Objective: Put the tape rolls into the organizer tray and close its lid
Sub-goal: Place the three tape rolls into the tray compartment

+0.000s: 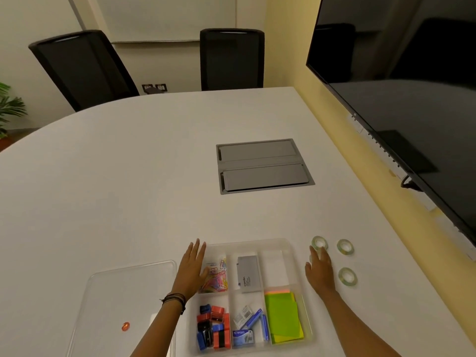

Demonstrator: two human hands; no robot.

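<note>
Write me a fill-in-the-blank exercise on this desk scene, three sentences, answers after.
1. The clear lid lies on the table to the ___ of the organizer tray.
2. The right hand reaches toward the tape rolls, which lie ___ the tray.
3. The left hand rests at the tray's ___ edge.

Answers: left; outside; left

bare forearms, dark corded bracelets (175,299) on left wrist

An office meeting room is showing here. A large rounded white conference table (128,176) is spreading out ahead of the hands, with a grey flip-lid cable box (264,166) sunk into it. Two black mesh office chairs (85,68) are standing at its far edge, and a big dark wall-mounted screen (407,86) is hanging off to the right.
</note>
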